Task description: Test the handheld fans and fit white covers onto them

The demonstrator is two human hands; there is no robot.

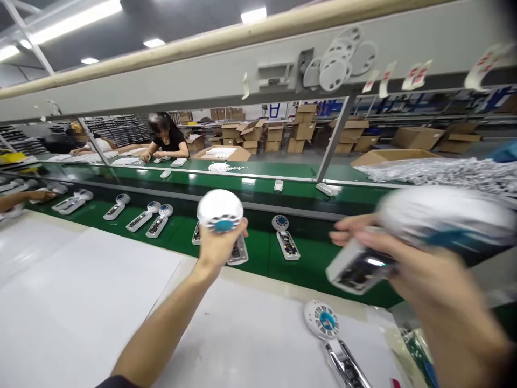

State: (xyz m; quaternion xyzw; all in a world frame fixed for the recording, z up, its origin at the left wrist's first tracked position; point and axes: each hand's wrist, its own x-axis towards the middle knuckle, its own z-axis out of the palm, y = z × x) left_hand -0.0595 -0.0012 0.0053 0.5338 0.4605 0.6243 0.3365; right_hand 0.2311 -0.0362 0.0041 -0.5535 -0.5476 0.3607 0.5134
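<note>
Handheld fans with white round heads, blue hubs and open handles showing circuit boards are around both hands. My left hand (216,248) is stretched over the green belt, its fingers closed round the neck of a handheld fan (220,205); its own forearm and palm hide part of the handle. At the right, my right hand (420,258) is wrapped round another handheld fan (359,272), raised above the belt and smeared by motion. On the white worktop below lies a fan with a shiny handle (323,319).
Several open fans, including one (287,242) between my hands, lie along the green belt (258,269). A metal shelf beam (161,75) crosses above, with white discs (335,64) stuck on it. Co-workers (167,137) sit across the line. Boxes (302,129) stand behind.
</note>
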